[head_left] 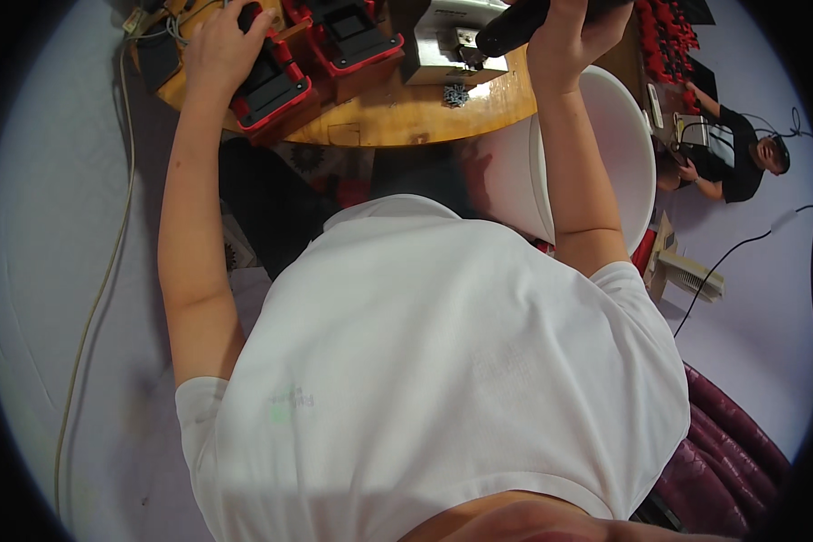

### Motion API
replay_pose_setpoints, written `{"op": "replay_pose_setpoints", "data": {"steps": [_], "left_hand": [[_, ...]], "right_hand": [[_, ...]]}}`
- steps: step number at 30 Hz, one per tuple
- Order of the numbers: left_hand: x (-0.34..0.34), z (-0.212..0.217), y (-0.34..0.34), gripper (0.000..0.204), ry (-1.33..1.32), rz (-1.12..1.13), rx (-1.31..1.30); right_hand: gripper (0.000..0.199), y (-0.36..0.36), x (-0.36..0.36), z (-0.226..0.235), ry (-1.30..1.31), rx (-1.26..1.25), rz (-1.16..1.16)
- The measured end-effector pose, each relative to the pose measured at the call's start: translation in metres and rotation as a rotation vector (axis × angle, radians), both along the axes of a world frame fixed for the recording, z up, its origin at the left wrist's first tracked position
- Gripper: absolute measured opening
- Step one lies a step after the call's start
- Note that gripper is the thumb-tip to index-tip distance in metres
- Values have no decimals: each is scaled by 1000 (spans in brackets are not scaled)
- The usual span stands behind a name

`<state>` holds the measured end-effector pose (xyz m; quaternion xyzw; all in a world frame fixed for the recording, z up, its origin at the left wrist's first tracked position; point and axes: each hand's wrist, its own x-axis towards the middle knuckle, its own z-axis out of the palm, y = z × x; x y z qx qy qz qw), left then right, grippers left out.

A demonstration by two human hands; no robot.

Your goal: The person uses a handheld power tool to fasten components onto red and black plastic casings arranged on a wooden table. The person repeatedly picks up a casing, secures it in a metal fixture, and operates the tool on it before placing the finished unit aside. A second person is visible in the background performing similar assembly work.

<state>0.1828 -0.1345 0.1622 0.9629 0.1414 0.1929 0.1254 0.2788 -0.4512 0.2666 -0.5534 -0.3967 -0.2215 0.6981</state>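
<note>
Both hands are up at the round wooden table [397, 117]. My left hand [221, 50] lies flat over a red-and-black battery pack [275, 81], fingers spread on top, pressing rather than wrapped around it. My right hand [574, 41] is closed around a black power tool [515, 25] — its long axis runs roughly left to right, nose aimed left and slightly down toward a grey metal block [443, 45]. A second red-and-black pack [352, 36] sits just beside the first; neither looks opened up, so I judge the work is early. Small screws [456, 93] lie loose on the wood. A white bucket [628, 154] stands under my right forearm.
</note>
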Motion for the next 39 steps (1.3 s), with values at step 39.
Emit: {"op": "replay_pose_setpoints", "data": {"steps": [39], "left_hand": [[-22, 56, -41, 42, 73, 28, -274]], "right_hand": [[60, 148, -101, 9, 237, 229, 548]]}}
